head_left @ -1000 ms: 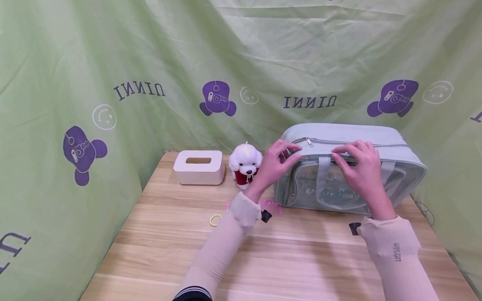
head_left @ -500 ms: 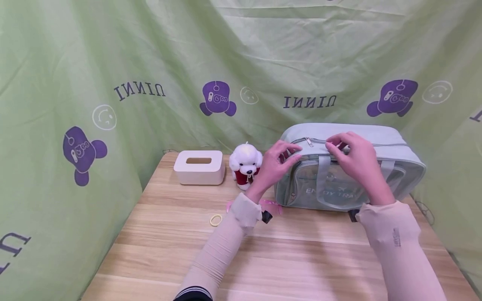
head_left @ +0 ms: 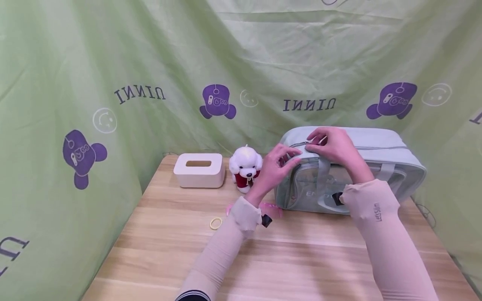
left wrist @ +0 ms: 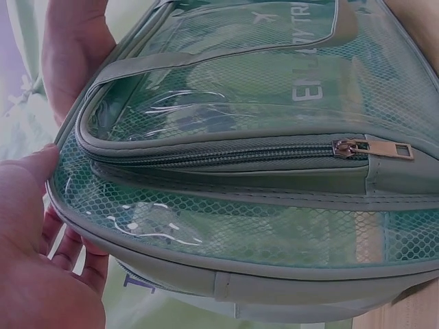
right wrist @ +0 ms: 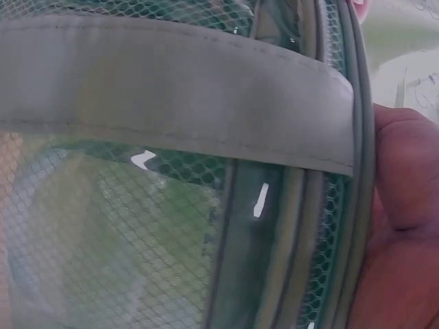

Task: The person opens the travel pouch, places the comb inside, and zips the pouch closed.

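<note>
A pale green travel bag (head_left: 376, 134) with a clear mesh front stands upright at the table's right back. At its upper left corner my left hand (head_left: 276, 169) grips the edge, thumb in front and fingers behind, as the left wrist view shows. My right hand (head_left: 335, 146) is above the front, thumb and fingertips pinched at the left end of the top zipper (head_left: 299, 144), where the zipper pull is hidden behind them. The right wrist view shows the wide handle strap (right wrist: 171, 82) below that hand. A front pocket zipper pull (left wrist: 381, 148) hangs in the left wrist view.
Left of the bag sits a white plush dog (head_left: 245, 163) in red clothing, beside a white tissue box (head_left: 199, 172). A pink comb (head_left: 272, 210) and a yellow hair tie (head_left: 216, 223) lie on the wooden table (head_left: 169, 246). A green printed curtain (head_left: 256, 50) surrounds it.
My right hand has moved left along the bag's top, from near the handle to the top zipper's left end. The left hand keeps its place at the corner.
</note>
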